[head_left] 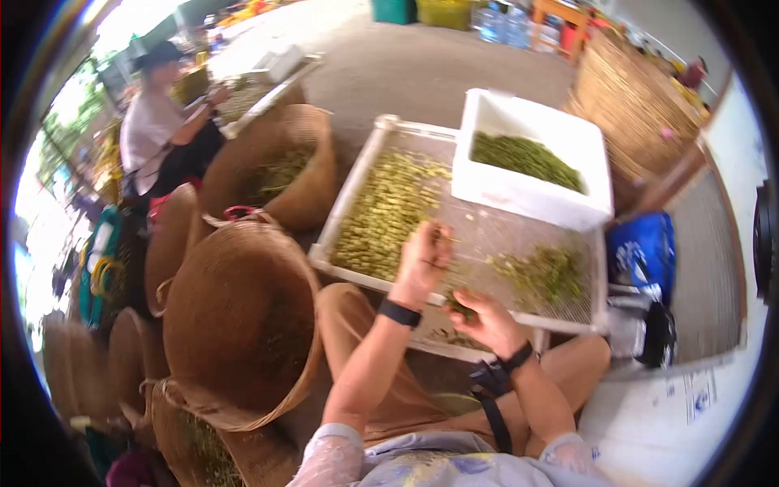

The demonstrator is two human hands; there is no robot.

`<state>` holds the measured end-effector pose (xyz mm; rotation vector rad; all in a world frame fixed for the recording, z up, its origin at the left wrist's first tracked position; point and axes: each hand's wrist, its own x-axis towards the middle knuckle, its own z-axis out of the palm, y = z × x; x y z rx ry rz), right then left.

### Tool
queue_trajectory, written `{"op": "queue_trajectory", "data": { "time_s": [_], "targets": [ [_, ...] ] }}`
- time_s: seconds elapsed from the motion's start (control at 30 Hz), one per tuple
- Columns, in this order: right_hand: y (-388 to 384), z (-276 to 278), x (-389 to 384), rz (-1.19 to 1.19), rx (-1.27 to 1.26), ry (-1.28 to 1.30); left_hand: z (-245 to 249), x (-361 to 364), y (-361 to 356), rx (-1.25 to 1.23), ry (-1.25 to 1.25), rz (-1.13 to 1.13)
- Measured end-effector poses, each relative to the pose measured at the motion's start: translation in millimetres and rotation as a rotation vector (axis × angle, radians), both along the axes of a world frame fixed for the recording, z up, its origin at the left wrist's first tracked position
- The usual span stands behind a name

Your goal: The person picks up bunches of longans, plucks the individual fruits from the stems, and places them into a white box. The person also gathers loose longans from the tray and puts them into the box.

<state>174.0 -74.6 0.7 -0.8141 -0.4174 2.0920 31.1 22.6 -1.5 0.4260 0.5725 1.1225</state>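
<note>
My left hand (424, 258) is closed, its fingers curled over the front of a framed mesh tray (462, 213). Whatever it pinches is too small and blurred to name. Just to the right and nearer to me, my right hand (484, 318) is closed around a small bunch of green sprigs (461, 308). Pale yellow-green buds (377, 215) cover the tray's left side. A loose pile of green sprigs (545, 274) lies on its right side. At the tray's back right stands a white foam box (519, 199) with dark green plant bits (527, 158) inside.
Large woven baskets (235, 316) crowd my left side; another basket (284, 195) behind holds plant matter. A person (166, 122) sits at another tray, back left. A tall woven basket (629, 105) and a blue bag (641, 250) stand on the right.
</note>
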Motion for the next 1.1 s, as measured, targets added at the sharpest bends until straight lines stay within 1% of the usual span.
{"op": "queue_trajectory", "data": {
  "time_s": [0.03, 0.07, 0.1, 0.13, 0.17, 0.2, 0.23, 0.27, 0.3, 0.33, 0.4, 0.43, 0.5, 0.53, 0.6, 0.67, 0.7, 0.73, 0.77, 0.8, 0.83, 0.87, 0.93, 1.0, 1.07, 1.1],
  "targets": [
    [1, -5, 1, 0.041, 0.016, 0.036, -10, 9, -3, 0.093, 0.016, 0.091],
    [-1, 0, 0, -0.004, -0.019, -0.001, 1, 7, -9, 0.039, 0.096, 0.064],
    [1, -10, 1, -0.016, 0.031, 0.051, 6, 12, -12, 0.062, 0.193, 0.171],
    [5, -20, 2, -0.070, 0.007, -0.013, 10, 11, -12, 0.043, 0.189, 0.120],
    [10, -33, 5, -0.076, 0.055, -0.061, 12, 14, -7, -0.083, 0.099, 0.092],
    [18, -41, 2, -0.080, 0.031, -0.108, 7, 13, -1, -0.069, 0.027, 0.119],
    [21, -39, 6, -0.013, 0.107, -0.143, 1, 18, 3, -0.031, -0.067, 0.139],
    [27, -45, 0, -0.079, 0.088, -0.229, -5, 12, 10, 0.049, -0.115, 0.090],
    [19, -30, 9, 0.112, 0.076, -0.363, -8, 6, 14, 0.072, -0.111, 0.081],
    [9, -3, -7, 0.082, 0.085, -0.425, 4, 2, 11, 0.005, -0.150, 0.138],
    [8, -18, -2, 0.162, 0.725, -0.906, -2, -4, 13, 0.037, -0.166, 0.114],
    [10, -9, -9, 0.168, 0.728, -0.902, 1, -5, 15, 0.037, -0.164, 0.120],
    [3, 13, -25, -0.050, 0.073, -0.546, 4, -2, 12, -0.058, -0.152, 0.173],
    [5, 3, -20, -0.082, 0.057, -0.559, -9, 0, 14, 0.068, -0.089, 0.118],
    [16, -33, -12, -0.101, 0.222, -0.351, 17, 0, 2, -0.057, -0.154, 0.198],
    [19, -42, -8, -0.017, 0.254, -0.259, 7, -1, 3, 0.013, -0.105, 0.139],
    [15, -33, -13, -0.065, 0.200, -0.224, 15, -4, 0, -0.051, -0.111, 0.142],
    [12, -27, -12, -0.049, 0.205, -0.240, 10, -5, -2, 0.004, -0.072, 0.147],
    [9, -23, -11, -0.056, 0.144, -0.208, 10, -6, -4, 0.044, -0.057, 0.185],
    [7, -23, -8, -0.087, 0.027, -0.133, 0, -6, 1, 0.088, -0.097, 0.169],
    [3, -21, -5, -0.054, 0.013, -0.097, -7, -9, 8, 0.155, -0.148, 0.173],
    [6, -18, -7, -0.009, 0.024, -0.045, 12, -8, 10, -0.075, -0.199, 0.244],
    [5, -19, -9, -0.040, -0.002, -0.108, 17, -15, 12, -0.098, -0.209, 0.175],
    [10, -20, -11, -0.007, -0.002, 0.044, 20, -20, 10, -0.047, -0.285, 0.110],
    [12, -13, -18, -0.059, -0.004, 0.045, 20, -17, 10, -0.088, -0.295, 0.169],
    [13, -9, -20, -0.052, -0.002, 0.065, 16, -17, 10, -0.074, -0.314, 0.152]
  ]
}}
